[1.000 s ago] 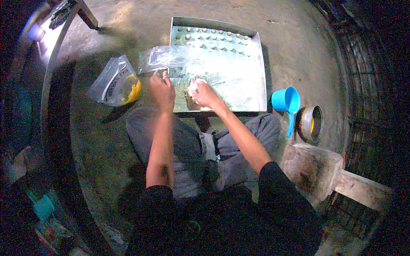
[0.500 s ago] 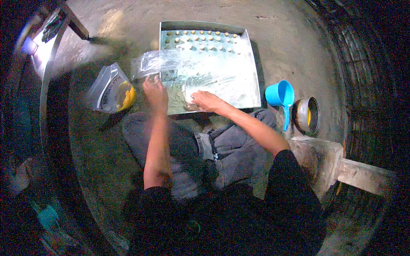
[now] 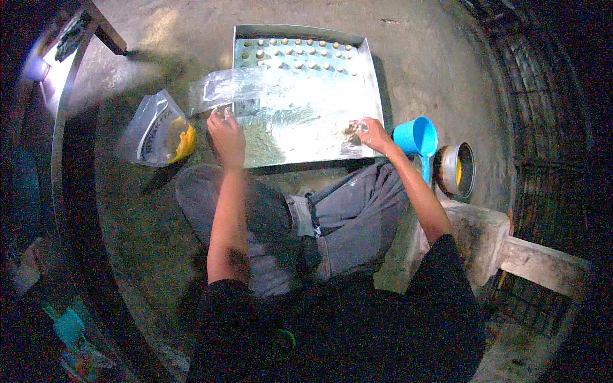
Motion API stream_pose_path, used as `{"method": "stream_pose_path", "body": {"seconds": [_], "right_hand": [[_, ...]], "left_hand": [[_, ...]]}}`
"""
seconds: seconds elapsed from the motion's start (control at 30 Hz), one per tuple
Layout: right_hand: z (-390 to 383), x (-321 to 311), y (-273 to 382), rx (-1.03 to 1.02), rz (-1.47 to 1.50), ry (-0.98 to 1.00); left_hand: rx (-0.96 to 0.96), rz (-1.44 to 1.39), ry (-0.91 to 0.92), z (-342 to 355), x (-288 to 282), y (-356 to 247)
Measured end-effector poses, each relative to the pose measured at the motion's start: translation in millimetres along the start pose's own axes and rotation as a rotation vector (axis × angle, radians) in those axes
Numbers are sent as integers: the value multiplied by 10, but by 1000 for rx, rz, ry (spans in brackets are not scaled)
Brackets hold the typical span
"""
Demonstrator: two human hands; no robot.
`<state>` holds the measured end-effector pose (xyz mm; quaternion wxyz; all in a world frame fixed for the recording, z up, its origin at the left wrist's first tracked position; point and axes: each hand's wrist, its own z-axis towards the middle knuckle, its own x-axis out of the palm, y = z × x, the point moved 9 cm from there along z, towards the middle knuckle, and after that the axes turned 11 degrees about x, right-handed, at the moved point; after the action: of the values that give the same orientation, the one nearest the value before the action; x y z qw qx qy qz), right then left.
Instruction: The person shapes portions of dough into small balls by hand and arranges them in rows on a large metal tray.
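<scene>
– Step?
– Prob. R hand (image 3: 373,135) working tray (image 3: 306,137) surface below it; can't tell grip. L hand (image 3: 227,138) by tray's L edge, ditto.
– Next?
– Calls for light touch, prob., clear of pale balls (image 3: 298,64) beyond both hands.

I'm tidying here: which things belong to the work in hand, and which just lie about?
Likely in use:
shallow silver metal tray under right hand
small round pale balls
clear plastic sheet by left hand

Probably lying about:
blue plastic dipper
round silver metal pot
clear plastic bag, yellow contents (uncertain)
</scene>
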<state>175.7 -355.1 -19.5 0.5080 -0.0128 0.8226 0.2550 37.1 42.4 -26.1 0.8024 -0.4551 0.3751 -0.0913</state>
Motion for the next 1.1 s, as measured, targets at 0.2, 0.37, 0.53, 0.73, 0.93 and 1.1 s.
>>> {"method": "stream_pose_path", "body": {"seconds": [0.2,0.37,0.53,0.73,0.93,1.1], "right_hand": [[100,22,183,114,-81,-217],[120,286,342,114,-156,-296],[-12,548,704,128,-118,-95],[-123,1125,1226,125,-46,-104],[-55,1284,2258,165,179,-4],[-11,1120,2393,116,415,-22]], "left_hand": [[31,33,-17,19,35,74],[7,29,5,20,59,19],[52,57,-29,20,-19,33],[53,118,-10,17,35,16],[21,94,-8,17,0,14],[26,148,-12,14,-17,42]]}}
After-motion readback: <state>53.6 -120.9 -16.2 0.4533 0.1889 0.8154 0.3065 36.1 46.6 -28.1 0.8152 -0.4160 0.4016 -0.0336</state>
